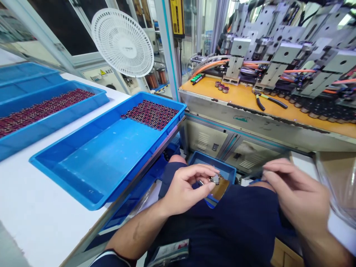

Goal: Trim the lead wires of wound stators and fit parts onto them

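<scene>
My left hand (191,187) is above my lap, its thumb and fingers closed around a small silvery metal ring-like part (214,179). What else lies inside its fingers is partly hidden. My right hand (300,193) is to the right over my thigh, smeared a little by motion. Its thumb and forefinger are pinched together; anything between them is too small or blurred to make out. Below my left hand, between my knees, sits a blue bin (229,168) with brown sheet material (221,191) and small parts in it.
On the left table, a blue tray (105,148) has dark-red wound parts (152,113) packed at its far end; another tray (101,95) stands beyond. Pliers (267,98) and several loose parts (221,87) lie on the orange bench (205,87) under machinery. A white fan (122,42) stands behind.
</scene>
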Demonstrator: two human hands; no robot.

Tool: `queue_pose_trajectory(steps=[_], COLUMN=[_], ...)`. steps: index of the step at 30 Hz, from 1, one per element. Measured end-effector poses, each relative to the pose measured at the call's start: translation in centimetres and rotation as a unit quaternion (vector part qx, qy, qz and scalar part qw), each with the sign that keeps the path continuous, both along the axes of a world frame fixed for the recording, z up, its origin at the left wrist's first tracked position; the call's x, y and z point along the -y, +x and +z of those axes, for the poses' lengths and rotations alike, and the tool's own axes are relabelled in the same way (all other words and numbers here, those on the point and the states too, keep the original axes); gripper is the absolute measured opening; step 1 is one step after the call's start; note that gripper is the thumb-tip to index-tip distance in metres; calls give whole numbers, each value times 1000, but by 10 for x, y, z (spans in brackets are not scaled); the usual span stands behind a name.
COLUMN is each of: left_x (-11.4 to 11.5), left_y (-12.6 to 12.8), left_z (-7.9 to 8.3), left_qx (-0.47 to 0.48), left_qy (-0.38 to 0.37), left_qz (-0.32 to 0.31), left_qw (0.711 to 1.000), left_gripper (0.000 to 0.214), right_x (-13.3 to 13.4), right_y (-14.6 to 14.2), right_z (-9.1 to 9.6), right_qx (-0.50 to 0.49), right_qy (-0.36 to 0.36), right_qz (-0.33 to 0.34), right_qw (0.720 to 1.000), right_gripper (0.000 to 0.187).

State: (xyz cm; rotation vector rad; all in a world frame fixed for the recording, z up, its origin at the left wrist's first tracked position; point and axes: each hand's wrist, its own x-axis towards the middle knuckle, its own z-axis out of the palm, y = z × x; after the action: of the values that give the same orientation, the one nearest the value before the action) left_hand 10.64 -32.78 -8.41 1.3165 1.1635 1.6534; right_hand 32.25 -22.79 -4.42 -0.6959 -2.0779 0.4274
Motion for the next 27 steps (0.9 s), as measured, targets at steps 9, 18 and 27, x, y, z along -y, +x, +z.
queue_pose_trajectory(steps=[9, 18, 27], left_x=[8, 10, 8], left_y=[1, -8, -10], left_z=[13, -2, -6], left_qx=[-201, -70, -35], left_qy=[69, 30, 6], left_qz=[31, -8, -2], left_qw=[977, 997, 999], left_gripper=[21, 24, 16], right_x=[10, -14, -24], right_y=[-35, -43, -64], right_z=[24, 42, 28], right_qx=[234, 162, 272], right_qy=[355, 55, 293], right_qz=[231, 226, 310], right_qw=[875, 959, 862], right_gripper=[32, 9, 26])
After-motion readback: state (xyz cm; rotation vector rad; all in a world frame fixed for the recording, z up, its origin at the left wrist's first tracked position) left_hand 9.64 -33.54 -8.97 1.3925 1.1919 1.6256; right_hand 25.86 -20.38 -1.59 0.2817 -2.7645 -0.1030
